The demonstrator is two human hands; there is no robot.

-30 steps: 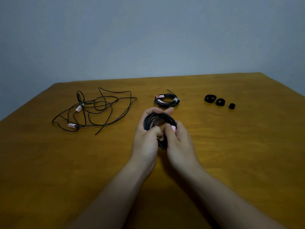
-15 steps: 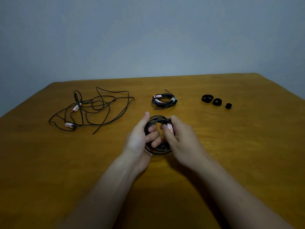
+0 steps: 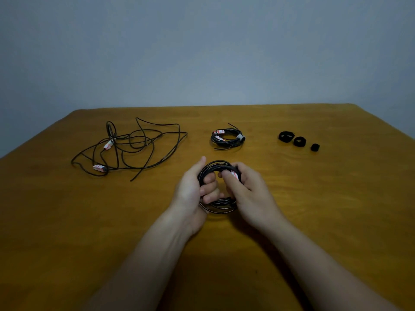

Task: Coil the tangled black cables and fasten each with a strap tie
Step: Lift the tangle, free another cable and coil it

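**At the middle of the worktop: one coil tied, one in the hands, one mess left**

Near the front of the brown wooden worktop (image 3: 67, 221), both hands hold a round coil of thin black cable (image 3: 221, 206). The left hand (image 3: 190, 196) has its fingers (image 3: 210, 182) curled through the ring and grips it. The right hand (image 3: 250, 195) pinches the top of the ring by a red-and-white tag (image 3: 233, 173). I see no strap on this coil yet.

Behind it lies a small black coil with a grey band round it (image 3: 226, 138), which looks done. To the left a loose tangle of black cable (image 3: 132, 147) is not started. Three little black strap ties (image 3: 299, 141) wait on the right.
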